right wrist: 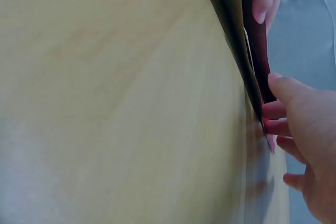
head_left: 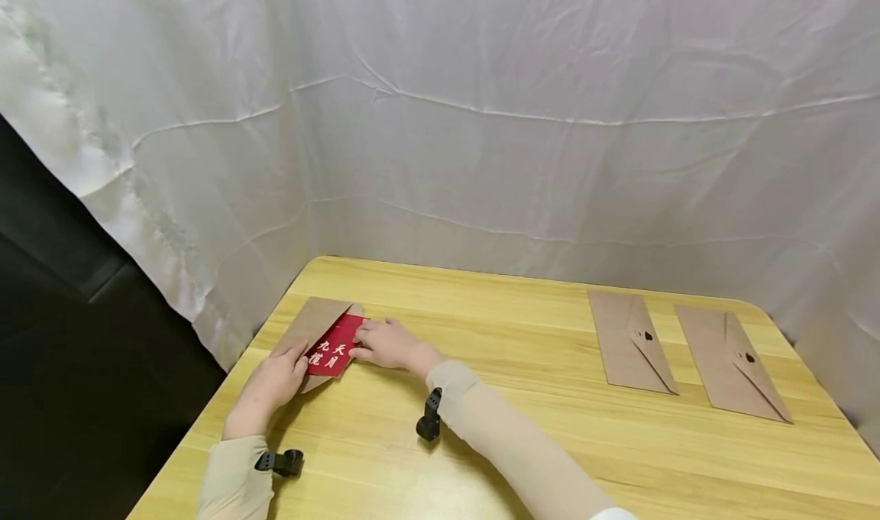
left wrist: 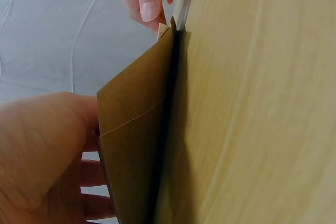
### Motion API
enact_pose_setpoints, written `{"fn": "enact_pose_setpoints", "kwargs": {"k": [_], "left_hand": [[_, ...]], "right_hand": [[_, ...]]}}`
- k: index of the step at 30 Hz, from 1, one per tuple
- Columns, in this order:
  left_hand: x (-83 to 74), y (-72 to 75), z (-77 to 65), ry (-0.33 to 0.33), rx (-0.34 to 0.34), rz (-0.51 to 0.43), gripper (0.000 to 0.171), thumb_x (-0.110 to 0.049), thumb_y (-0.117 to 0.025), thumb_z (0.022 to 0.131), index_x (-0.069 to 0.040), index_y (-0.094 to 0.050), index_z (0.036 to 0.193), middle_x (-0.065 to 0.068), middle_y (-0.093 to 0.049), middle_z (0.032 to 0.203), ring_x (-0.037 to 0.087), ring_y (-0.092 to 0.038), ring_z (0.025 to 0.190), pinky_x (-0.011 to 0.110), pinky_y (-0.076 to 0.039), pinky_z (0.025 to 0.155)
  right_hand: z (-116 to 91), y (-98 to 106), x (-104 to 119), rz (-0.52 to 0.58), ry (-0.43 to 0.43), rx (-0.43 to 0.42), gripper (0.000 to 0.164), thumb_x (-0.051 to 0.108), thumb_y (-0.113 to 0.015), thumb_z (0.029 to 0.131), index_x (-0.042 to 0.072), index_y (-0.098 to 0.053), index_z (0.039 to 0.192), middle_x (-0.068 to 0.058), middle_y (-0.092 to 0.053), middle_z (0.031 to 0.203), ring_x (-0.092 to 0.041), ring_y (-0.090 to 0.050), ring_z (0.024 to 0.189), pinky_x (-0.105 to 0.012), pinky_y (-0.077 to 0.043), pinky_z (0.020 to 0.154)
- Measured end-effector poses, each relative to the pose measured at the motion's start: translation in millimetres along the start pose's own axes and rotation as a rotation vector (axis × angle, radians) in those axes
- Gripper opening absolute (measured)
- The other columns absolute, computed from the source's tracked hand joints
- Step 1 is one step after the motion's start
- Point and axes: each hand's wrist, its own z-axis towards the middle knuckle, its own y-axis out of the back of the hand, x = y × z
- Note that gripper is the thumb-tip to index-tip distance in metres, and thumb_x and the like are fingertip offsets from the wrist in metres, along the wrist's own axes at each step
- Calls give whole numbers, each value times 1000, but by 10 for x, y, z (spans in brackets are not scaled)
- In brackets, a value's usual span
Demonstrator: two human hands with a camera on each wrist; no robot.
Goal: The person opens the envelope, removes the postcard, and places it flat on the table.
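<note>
A brown paper envelope [head_left: 312,323] lies at the table's left end, its flap unfolded. A red card [head_left: 338,346] with white Chinese characters sits partly inside it, tilted, its left part covered by the envelope's paper. My left hand [head_left: 271,382] grips the envelope's near left edge; in the left wrist view its fingers [left wrist: 94,174] show behind the paper. From the right, my right hand [head_left: 390,343] pinches the card's outer edge. The right wrist view shows the thumb [right wrist: 283,85] on one side of the card and fingertips at the other.
Two more brown envelopes, one [head_left: 622,340] nearer the middle and one [head_left: 729,363] farther right, lie closed with dark marks on their flaps. The wooden table [head_left: 474,337] meets a pale hanging cloth [head_left: 522,146] behind. Black material [head_left: 76,352] hangs past the left edge.
</note>
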Motion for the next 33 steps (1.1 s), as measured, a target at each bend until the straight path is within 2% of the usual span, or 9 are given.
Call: {"fn": "enact_pose_setpoints", "kwargs": {"k": [4,6,10,14,17,21,26,33], "left_hand": [[-3,12,-6,2,0,-2,47,-21,-41,101,0,-46,142,30,-48,141,51,-48,126,61,-42,101],[-1,9,-3,-2,-3,0,46,-21,-42,100,0,-47,142,30,-48,141,51,-49,125,61,-43,100],[5,-14,13,-17,-10,6,46,-20,-42,100,1,-48,141,31,-49,139,52,-50,123,61,-44,99],[2,-33,28,-21,-14,7,46,-20,-42,100,1,-48,141,31,-49,139,52,-50,123,61,-43,99],[-11,-36,34,-23,-17,5,46,-20,-42,100,1,-48,141,31,-49,139,52,-50,123,61,-43,99],[-22,-38,35,-26,-22,1,46,-21,-41,100,1,-48,140,31,-49,139,52,-50,123,61,-43,100],[-22,-46,41,-24,-24,3,46,-21,-41,101,1,-48,141,31,-49,140,51,-50,125,61,-42,101],[-41,-45,59,-11,-6,10,47,-21,-42,100,0,-47,142,30,-49,141,51,-49,126,60,-42,101]], "right_hand": [[85,-4,-5,41,-8,-69,31,46,-46,101,22,-65,109,5,-64,113,-10,-63,104,-31,-49,99],[129,-4,25,66,-49,-85,31,45,-48,100,21,-64,108,3,-63,112,-11,-63,101,-30,-50,93],[206,-14,114,53,-199,-89,42,49,-45,100,18,-60,124,-1,-58,129,-17,-59,116,-36,-50,96],[283,-58,204,22,-356,-74,63,56,-42,99,15,-43,146,-5,-47,146,-21,-46,133,-41,-43,106],[337,-108,251,13,-455,-78,70,61,-40,97,14,-37,149,-6,-46,146,-20,-43,134,-41,-40,108],[379,-141,296,-12,-543,-83,75,65,-40,95,14,-38,149,-5,-46,143,-20,-41,131,-41,-38,107],[391,-124,336,-53,-582,-76,77,67,-40,94,14,-36,150,-4,-46,143,-19,-41,130,-40,-38,107],[366,-144,295,-80,-552,-72,77,65,-40,94,16,-29,153,-5,-39,147,-20,-35,135,-40,-34,111]]}}
